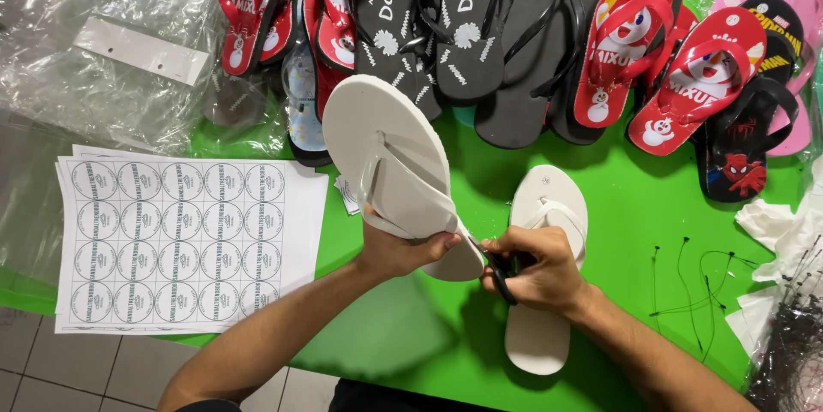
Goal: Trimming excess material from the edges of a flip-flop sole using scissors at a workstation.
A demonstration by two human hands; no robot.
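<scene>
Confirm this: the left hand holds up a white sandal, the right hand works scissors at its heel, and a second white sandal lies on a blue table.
Wrong on one point: the table is green, as the head view shows. The left hand holds up a white sandal, the right hand works scissors at its heel, and the second white sandal lies there.

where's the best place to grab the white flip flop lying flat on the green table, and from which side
Probably at the heel end of the white flip flop on the table, coming from the near edge of the green table. That end lies bare and flat, while the right hand with a dark tool covers its middle and strap.
</scene>
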